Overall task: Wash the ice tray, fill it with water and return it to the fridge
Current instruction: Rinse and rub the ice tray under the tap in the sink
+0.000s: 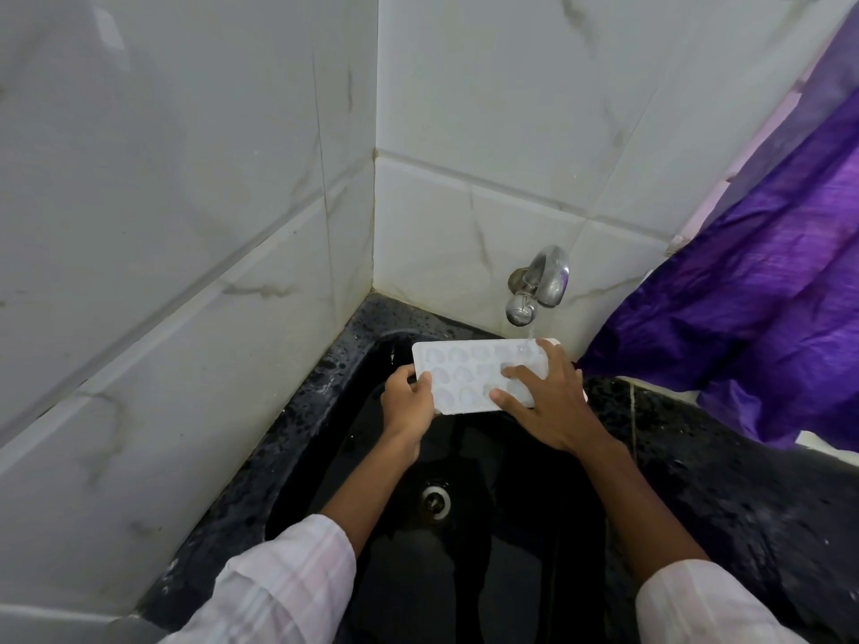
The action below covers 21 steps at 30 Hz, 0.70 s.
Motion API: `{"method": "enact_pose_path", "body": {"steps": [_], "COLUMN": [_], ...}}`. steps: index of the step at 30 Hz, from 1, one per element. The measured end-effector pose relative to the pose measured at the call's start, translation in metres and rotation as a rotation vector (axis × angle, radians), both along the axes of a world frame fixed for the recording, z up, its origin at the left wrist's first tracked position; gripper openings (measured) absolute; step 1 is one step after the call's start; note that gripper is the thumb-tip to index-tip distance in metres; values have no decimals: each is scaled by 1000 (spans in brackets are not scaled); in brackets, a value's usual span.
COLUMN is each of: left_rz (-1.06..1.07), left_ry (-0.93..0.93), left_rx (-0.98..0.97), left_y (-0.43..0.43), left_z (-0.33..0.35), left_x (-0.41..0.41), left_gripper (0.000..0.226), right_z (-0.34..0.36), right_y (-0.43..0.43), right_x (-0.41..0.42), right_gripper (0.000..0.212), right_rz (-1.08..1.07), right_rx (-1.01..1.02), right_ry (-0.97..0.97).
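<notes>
A person holds a white ice tray (483, 378) over a black sink (325, 439) in a tiled corner, under a thin stream of water falling from a metal tap (539, 285) fixed to the wall. The tray lies roughly level with its long axis running left to right, cups facing up, and the water lands on its far right corner. The left hand (409, 404) pinches the tray's left end, thumb on top and fingers curled beneath, closed firmly on the rim. The right hand (546, 402) lies spread across the right end, fingers flat over the cups and not curled round anything, as if rubbing them clean. The washing step appears to be under way, with filling and the return to the fridge yet to come. Because the stream reaches only the right corner, the cups toward the left end sit away from the water; sliding the tray rightward along its length would likely bring them under the tap. A purple cloth (753, 318) hangs at the right beside the sink, and the drain (435, 500) lies open below.
</notes>
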<state>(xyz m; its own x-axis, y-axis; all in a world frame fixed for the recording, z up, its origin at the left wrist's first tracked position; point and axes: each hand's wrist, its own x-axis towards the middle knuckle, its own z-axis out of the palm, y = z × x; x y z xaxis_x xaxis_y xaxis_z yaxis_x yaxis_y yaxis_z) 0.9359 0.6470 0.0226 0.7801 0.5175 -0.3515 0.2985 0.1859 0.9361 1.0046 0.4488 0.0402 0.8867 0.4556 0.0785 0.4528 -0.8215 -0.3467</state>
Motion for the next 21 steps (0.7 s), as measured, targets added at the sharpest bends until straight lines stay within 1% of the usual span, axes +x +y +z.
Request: {"method": "enact_pose_path", "body": {"steps": [5,9,13,17,21], "left_rz": [6,17,26,27,32], "left_ry": [-2,-3,5,0,-7], "left_rx": [7,15,9,3,23], "left_y": [0,-1,-3,-3,-5], "left_z": [1,3,3,2,3], "left_x": [-1,-1,-3,-5,-7], "left_gripper": [17,12,16,18,19], "right_z": [3,9,9,10,9], "right_y": [0,1,2,0,0], "right_x": [2,0,0,1,0], "right_gripper": [67,61,65,60,71], "right_rz": [-7,-62,-57,-41,-38], "right_rx": [-51,-12,-35,-27,-24], "right_ry": [86,204,203,213,204]}}
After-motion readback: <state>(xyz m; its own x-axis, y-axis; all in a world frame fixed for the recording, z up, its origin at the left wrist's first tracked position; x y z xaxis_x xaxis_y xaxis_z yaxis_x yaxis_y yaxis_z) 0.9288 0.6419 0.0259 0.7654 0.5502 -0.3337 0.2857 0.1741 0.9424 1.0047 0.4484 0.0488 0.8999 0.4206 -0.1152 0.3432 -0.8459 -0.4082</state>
